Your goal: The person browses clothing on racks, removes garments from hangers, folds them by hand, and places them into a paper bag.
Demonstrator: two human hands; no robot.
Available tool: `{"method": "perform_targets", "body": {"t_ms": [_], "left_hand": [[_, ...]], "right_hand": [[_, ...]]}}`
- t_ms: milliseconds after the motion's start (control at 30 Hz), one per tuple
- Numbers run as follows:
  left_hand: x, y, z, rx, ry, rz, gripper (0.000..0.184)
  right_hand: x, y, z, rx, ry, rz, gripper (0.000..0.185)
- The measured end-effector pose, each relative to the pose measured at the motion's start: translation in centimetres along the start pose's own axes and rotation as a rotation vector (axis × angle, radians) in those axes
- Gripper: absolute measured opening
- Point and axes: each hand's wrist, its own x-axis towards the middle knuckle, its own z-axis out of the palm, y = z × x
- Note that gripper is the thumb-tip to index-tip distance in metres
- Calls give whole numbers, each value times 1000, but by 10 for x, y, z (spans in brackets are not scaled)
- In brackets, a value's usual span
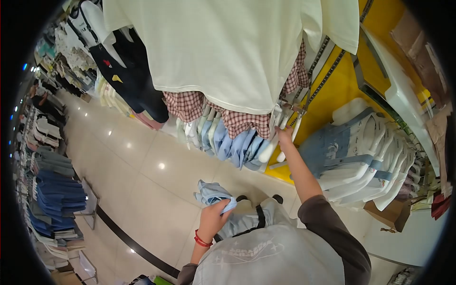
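Observation:
My left hand (213,217), a red bracelet on its wrist, is closed around a bunched light blue garment (212,192) in front of my body. My right arm stretches forward to the rack, where my right hand (285,137) has its fingers closed on a white hanger (295,131) at the end of the rail. Left of that hand hang several light blue garments (233,145) on a low rail. Above them a large cream shirt (223,52) covers part of a red checked garment (244,124).
White and blue garments (363,152) hang at the right, beside a yellow wall panel (332,92). A cardboard box (388,213) sits below them. Dark overalls (126,76) hang at the upper left. Across the tiled floor (137,190) stand racks with blue clothes (57,192); a person (45,102) is far off.

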Motion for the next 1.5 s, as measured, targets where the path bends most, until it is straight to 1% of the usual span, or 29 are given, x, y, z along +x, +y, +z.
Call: {"method": "perform_targets", "body": {"t_ms": [100, 200, 233, 300, 400, 533, 600, 667, 733, 800, 867, 933, 1033, 1100, 1133, 1200, 1267, 1300, 1333, 1400, 1433, 1500], "left_hand": [[-3, -9, -10, 58, 49, -9, 21], [-1, -11, -14, 60, 51, -8, 22], [0, -12, -14, 60, 46, 5, 22], [3, -14, -12, 64, 36, 44, 21], [8, -13, -7, 62, 29, 102, 21], [13, -12, -13, 26, 40, 84, 21], [15, -12, -18, -5, 65, 72, 21], [18, -16, -23, -34, 113, 88, 21], [20, -21, -28, -27, 132, 101, 20], [22, -24, -32, -26, 158, 112, 20], [26, -19, -39, -4, 146, 107, 20], [29, -15, -44, 40, 125, 145, 20], [35, -9, -48, 124, 74, 278, 20], [39, 1, -53, 163, 29, 382, 21], [40, 6, -57, 221, -35, 426, 21], [40, 20, -68, 338, -157, 509, 23], [41, 36, -76, 297, -242, 614, 21], [41, 42, -78, 276, -284, 662, 21], [40, 47, -78, 253, -354, 692, 21], [35, 53, -74, 203, -495, 743, 23], [33, 55, -72, 225, -592, 741, 22], [30, 57, -65, 244, -662, 747, 20]], "right_hand": [[17, 16, -9, -159, 60, -142, 66], [39, 42, -19, -342, 120, -344, 53], [27, 33, -19, -303, 75, -301, 53], [-23, -14, -12, -222, -15, -216, 51], [-39, -36, -13, -424, -62, -272, 48], [-68, -62, -23, -683, -22, -375, 50], [-77, -67, -44, -777, -36, -457, 50], [-103, -80, -68, -900, -99, -515, 47], [-136, -95, -95, -1030, -129, -638, 43], [-165, -102, -129, -1146, -99, -699, 37], [-209, -134, -148, -1017, -199, -420, 34], [-231, -143, -177, -887, -310, -357, 29], [-245, -142, -192, -582, -556, -495, 30], [-245, -150, -178, -695, -661, -677, 33], [-242, -154, -167, -752, -713, -769, 35], [-237, -150, -160, -756, -670, -777, 38], [-229, -139, -156, -744, -629, -753, 36], [-224, -137, -153, -640, -711, -804, 34], [-220, -131, -153, -607, -738, -811, 33], [-211, -117, -154, -538, -797, -820, 31], [-209, -113, -153, -548, -766, -822, 30], [-205, -105, -152, -570, -700, -824, 28]]}}
